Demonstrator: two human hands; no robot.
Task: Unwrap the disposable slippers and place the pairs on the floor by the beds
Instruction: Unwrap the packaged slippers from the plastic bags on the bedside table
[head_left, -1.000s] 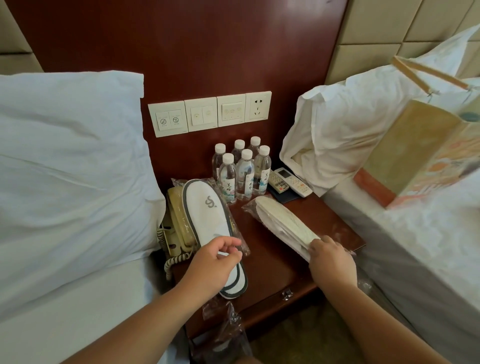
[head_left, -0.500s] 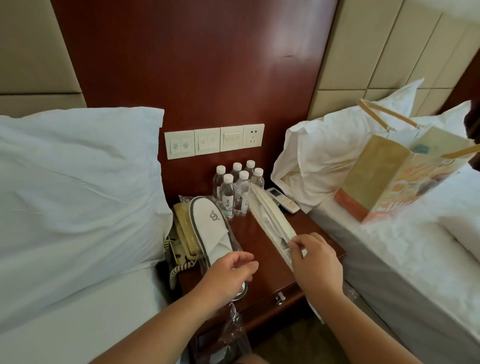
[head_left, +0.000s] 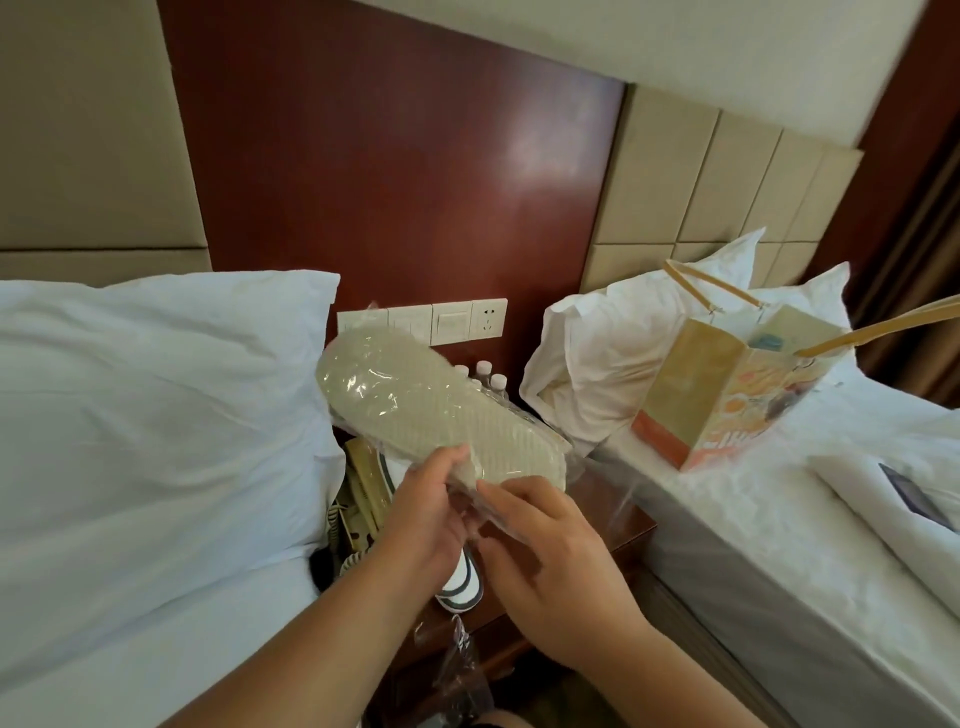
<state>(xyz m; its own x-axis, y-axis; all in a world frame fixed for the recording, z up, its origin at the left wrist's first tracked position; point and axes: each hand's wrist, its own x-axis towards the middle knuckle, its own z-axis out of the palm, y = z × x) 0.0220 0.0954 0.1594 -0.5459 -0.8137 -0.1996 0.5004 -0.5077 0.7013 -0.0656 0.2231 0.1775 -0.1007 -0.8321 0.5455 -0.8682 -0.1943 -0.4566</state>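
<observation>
1. A pack (head_left: 415, 415) of slippers in a clear wrap (head_left: 363, 384) is held up in the air above the desk (head_left: 623, 525), between the two beds.
2. The ribbed sole side of the pack is turned to the camera. The toe end is pointed up and to the left, and the heel end is down at the grips.
3. The left grip (head_left: 431, 519) is closed on the heel end of the pack, with the thumb laid on the sole side and the fingers curled behind.
4. The right grip (head_left: 556, 561) is placed at the same end, just beside the left one, and the wrap is pinched there between its forefinger and thumb.
5. A second slipper (head_left: 460, 590), white with a dark rim, is seen on the desk under the grips. Only its heel is shown well, and whether it is wrapped cannot be told.
6. A beige phone (head_left: 363, 483) is set at the left side of the desk, just beside this slipper.
7. The caps of some bottles (head_left: 485, 376) are seen behind the pack, near the wall.
8. A paper bag (head_left: 727, 395) is stood on the right bed (head_left: 779, 571).
9. A pillow (head_left: 156, 415) is laid on the left bed (head_left: 130, 623).
</observation>
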